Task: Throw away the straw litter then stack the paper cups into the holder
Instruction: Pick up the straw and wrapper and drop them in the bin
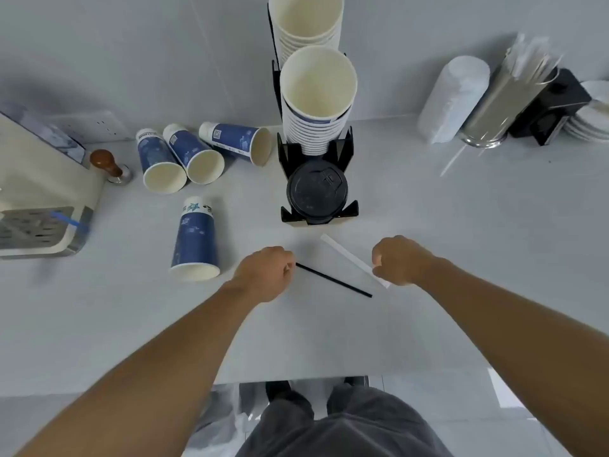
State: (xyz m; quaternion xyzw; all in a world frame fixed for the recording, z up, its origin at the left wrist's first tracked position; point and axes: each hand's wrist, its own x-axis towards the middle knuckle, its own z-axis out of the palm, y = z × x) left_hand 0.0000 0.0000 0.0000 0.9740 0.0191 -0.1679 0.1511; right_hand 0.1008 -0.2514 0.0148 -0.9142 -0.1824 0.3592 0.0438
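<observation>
A thin black straw (334, 280) lies on the grey counter, and my left hand (263, 273) pinches its left end. A white paper wrapper (349, 257) lies just behind the straw; my right hand (400, 260) pinches its right end. Several blue paper cups lie loose on their sides: one (194, 240) left of my left hand, three more (161, 163) (194, 155) (237, 141) farther back. The black cup holder (318, 153) stands behind my hands with two cup stacks (316, 103) and a stack of black lids (316, 192) in front.
A beige coffee machine (39, 199) and a wooden-knobbed tamper (112, 166) sit at the left. At the back right stand a sleeve of white lids (453, 98), a metal canister of wrapped straws (501, 103) and stacked white plates (590, 123). A lined bin (227, 417) is below the counter edge.
</observation>
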